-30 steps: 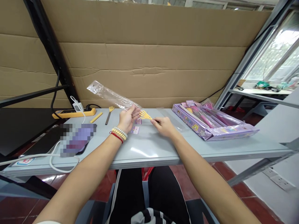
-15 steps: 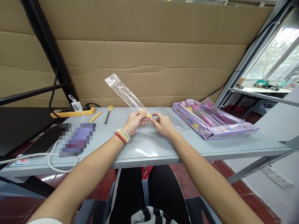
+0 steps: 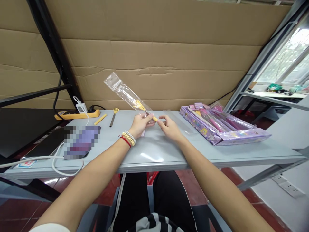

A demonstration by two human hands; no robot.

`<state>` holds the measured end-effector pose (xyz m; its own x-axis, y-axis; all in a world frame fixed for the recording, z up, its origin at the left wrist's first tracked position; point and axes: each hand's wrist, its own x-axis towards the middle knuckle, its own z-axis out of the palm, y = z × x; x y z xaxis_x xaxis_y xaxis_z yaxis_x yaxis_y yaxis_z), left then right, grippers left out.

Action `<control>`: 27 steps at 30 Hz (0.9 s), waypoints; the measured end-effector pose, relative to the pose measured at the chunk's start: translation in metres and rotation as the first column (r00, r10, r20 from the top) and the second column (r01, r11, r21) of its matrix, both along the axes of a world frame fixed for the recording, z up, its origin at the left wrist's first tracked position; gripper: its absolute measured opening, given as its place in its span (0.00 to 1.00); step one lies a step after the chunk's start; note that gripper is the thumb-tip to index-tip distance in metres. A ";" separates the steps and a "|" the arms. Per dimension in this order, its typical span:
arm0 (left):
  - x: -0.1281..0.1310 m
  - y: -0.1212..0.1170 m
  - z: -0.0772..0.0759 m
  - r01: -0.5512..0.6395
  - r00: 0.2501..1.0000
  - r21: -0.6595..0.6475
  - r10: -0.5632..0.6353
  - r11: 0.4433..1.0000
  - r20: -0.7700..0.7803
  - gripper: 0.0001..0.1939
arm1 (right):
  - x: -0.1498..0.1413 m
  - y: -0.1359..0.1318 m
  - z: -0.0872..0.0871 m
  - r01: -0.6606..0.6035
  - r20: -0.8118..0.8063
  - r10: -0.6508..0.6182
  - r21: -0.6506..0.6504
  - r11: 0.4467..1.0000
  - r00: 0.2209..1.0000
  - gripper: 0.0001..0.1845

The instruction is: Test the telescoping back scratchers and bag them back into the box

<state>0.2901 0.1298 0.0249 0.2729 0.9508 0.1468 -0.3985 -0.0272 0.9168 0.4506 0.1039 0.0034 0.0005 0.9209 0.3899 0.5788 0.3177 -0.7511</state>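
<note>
A yellow back scratcher (image 3: 138,104) with a hand-shaped head lies mostly inside a clear plastic sleeve (image 3: 124,92), which slants up to the left above the table. My left hand (image 3: 142,124) is closed around the lower end of the sleeve, fingers and thumb pinching it. At the sleeve's mouth, my right hand (image 3: 168,126) pinches the yellow handle end of the back scratcher between thumb and forefinger. Left of my hands, a dark stick with a yellow claw-shaped head (image 3: 113,117) rests on the table, beside a short yellow rod (image 3: 100,119).
A purple display box (image 3: 205,129) of wrapped pink and purple items stands on the right. A yellow power strip (image 3: 77,114) with a white charger, a phone (image 3: 83,141) with a blurred screen and a white cable (image 3: 56,164) occupy the left. Cardboard (image 3: 164,58) walls the back.
The back scratcher has slid up into the sleeve, so its yellow head now shows well inside, beyond my left hand. My right hand has moved from its head to its handle end.
</note>
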 end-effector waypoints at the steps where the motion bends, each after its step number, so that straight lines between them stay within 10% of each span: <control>1: 0.002 0.000 -0.001 0.014 1.000 0.000 -0.014 1.000 -0.013 0.10 | 0.000 0.000 0.000 -0.022 -0.066 0.022 0.004 1.000 0.998 0.25; 9: -0.016 0.008 0.008 -0.104 0.987 -0.026 0.106 0.994 0.125 0.09 | 0.006 -0.005 0.013 -0.439 -0.517 0.383 0.015 0.898 0.765 0.32; 16: -0.003 -0.009 0.000 0.328 0.931 -0.057 -0.333 0.943 -0.152 0.09 | 0.005 -0.007 0.008 -0.198 -0.222 0.194 0.005 0.980 0.956 0.25; 27: -0.008 -0.001 -0.005 0.307 0.875 -0.155 -0.342 0.939 -0.343 0.13 | 0.005 -0.008 0.005 -0.247 0.002 0.247 0.054 0.968 0.969 0.23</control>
